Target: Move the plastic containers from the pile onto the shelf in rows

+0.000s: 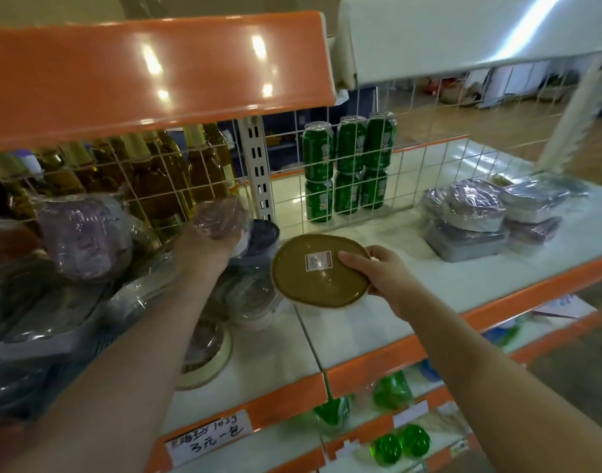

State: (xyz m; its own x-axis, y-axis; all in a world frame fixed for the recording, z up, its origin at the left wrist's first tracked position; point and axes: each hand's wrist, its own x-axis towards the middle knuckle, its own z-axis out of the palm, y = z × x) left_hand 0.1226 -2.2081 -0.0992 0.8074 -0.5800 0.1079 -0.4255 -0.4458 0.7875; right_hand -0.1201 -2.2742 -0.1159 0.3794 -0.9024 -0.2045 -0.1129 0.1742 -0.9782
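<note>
My right hand (381, 278) grips an oval container with an olive-brown lid (313, 281) and a barcode sticker, tilted, just above the white shelf (361, 322). My left hand (210, 244) reaches into the pile of plastic-wrapped containers (84, 240) at the left and holds a purple-lidded wrapped container (217, 216). On the shelf's right side stands a group of wrapped grey and purple containers (480, 216), stacked in two layers.
Green cans (347, 165) stand stacked behind a white wire grid (412, 172) at the shelf's back. Oil bottles (176, 172) sit behind the grid at the left. An orange shelf (149, 73) overhangs above. Lower shelves hold green bottles (395, 445) and a price label (207, 438).
</note>
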